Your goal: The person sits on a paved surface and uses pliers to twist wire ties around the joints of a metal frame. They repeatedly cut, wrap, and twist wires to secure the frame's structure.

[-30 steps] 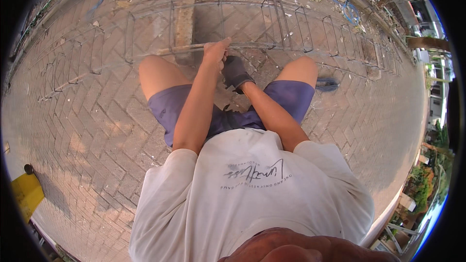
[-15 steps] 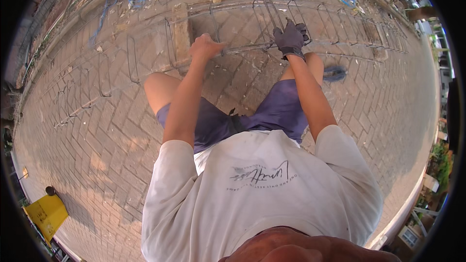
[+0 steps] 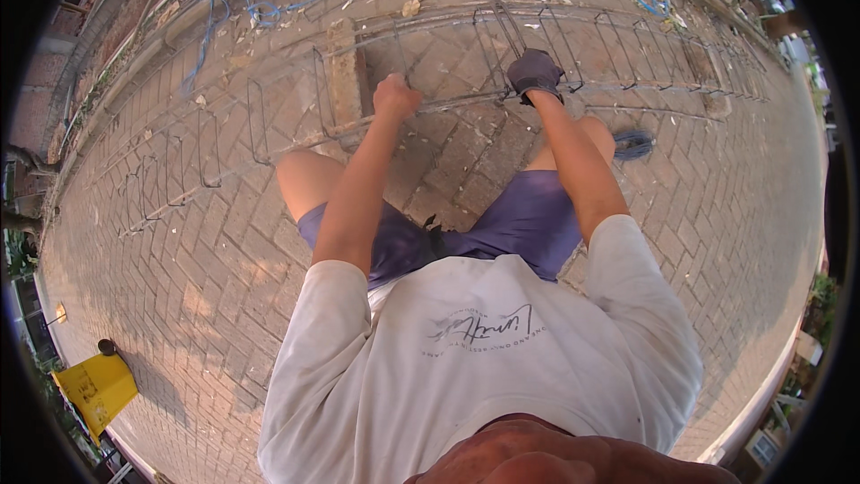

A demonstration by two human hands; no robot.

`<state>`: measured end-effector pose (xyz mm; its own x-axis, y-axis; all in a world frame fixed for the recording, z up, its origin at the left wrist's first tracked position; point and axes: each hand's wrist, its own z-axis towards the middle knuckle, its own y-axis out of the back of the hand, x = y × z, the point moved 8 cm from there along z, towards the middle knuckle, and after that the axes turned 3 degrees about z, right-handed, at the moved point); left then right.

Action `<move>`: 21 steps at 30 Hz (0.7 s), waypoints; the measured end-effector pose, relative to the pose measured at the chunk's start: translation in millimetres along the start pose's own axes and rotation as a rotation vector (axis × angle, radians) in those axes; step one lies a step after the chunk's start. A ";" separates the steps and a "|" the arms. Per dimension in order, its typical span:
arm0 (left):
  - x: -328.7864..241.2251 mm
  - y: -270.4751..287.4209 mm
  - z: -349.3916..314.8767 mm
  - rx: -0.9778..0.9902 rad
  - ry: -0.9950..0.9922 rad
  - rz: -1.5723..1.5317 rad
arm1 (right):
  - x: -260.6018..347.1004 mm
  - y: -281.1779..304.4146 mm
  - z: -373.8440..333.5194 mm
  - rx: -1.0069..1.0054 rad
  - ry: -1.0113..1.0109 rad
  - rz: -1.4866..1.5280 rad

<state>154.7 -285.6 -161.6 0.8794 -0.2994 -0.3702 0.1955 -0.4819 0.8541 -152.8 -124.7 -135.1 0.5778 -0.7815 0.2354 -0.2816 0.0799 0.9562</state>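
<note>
A long rebar cage (image 3: 466, 100) of thin dark bars with rectangular stirrups lies across the paving in front of my knees. My bare left hand (image 3: 397, 97) is closed on the near side of the cage, where a stirrup meets the long bar. My right hand (image 3: 536, 73), in a dark glove, makes a fist at the near bar further right. What its fingers hold is hidden under the glove. Just beyond it lies a long pincer-like tool (image 3: 507, 20), its two thin handles running back toward the glove.
A wooden block (image 3: 348, 72) sits under the cage on the left, and another (image 3: 708, 72) on the right. A coil of dark wire (image 3: 633, 144) rests beside my right knee. Blue rope (image 3: 260, 13) and dry leaves (image 3: 410, 8) lie along the far edge. A yellow container (image 3: 97, 390) stands lower left.
My left hand has shifted slightly right, its thumb no longer sticking out. My right wrist has turned, so the back of the glove now covers its fingers. The whole view has tilted a little.
</note>
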 end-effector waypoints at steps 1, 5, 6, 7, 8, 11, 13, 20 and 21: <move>2.0 1.6 -1.6 -0.033 -0.072 -0.015 | -0.1 8.6 -1.0 -0.022 0.034 0.049; 26.4 -20.2 -0.4 0.323 -0.119 -0.463 | -15.9 32.7 -48.2 0.114 0.132 0.423; 26.8 -23.5 3.0 0.403 -0.151 -0.522 | -16.7 31.8 -72.4 0.232 0.152 0.674; 28.8 -28.0 6.8 0.486 -0.138 -0.563 | -20.5 27.2 -100.3 0.349 0.094 0.884; 31.0 -32.8 9.4 0.568 -0.120 -0.604 | -19.7 28.8 -127.1 0.393 0.114 0.943; 27.3 -37.6 14.9 0.752 -0.211 -0.604 | -18.1 28.2 -193.4 0.501 0.018 0.960; 25.9 -39.4 16.4 0.823 -0.204 -0.671 | -7.4 28.3 -223.9 0.540 0.017 0.948; 25.1 -42.4 21.2 0.812 -0.141 -0.707 | 23.7 28.7 -270.1 0.296 0.139 0.135; 23.5 -42.9 22.7 0.812 -0.147 -0.713 | 30.3 26.7 -273.4 0.293 0.151 0.134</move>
<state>157.1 -290.6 -215.3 0.6062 0.1949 -0.7710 0.2471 -0.9677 -0.0503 66.7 23.0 -54.9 0.6217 -0.6740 0.3990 -0.5573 -0.0227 0.8300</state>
